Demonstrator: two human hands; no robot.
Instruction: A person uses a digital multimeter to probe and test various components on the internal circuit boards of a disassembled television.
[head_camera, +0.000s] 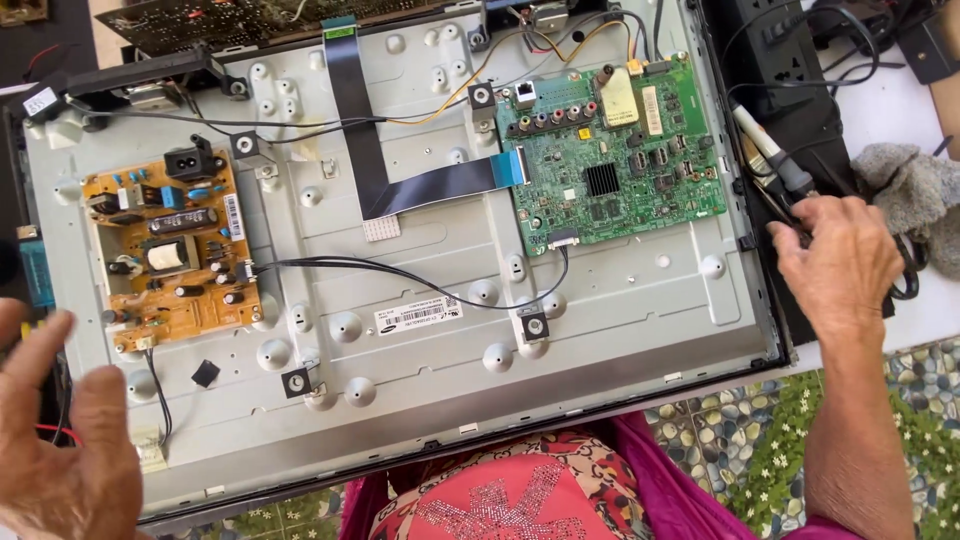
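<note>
Two hands: left hand (62, 440) open beside the metal chassis (600, 310), right hand (835, 265) gripping black cables (905, 275).

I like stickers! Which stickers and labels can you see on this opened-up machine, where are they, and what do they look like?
White barcode sticker: long rectangle, on the grey metal panel's lower middle.
White strip label: narrow, upright, on the orange board's right edge.
Cream label: rounded rectangle, top of the green board.
White tag: small, on the black part at top left.

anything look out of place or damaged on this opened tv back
Nothing looks broken. The flat black ribbon cable is kinked in a sharp bend between the top edge and the green main board, and a small black square piece lies loose on the metal panel below the orange power board.
</note>
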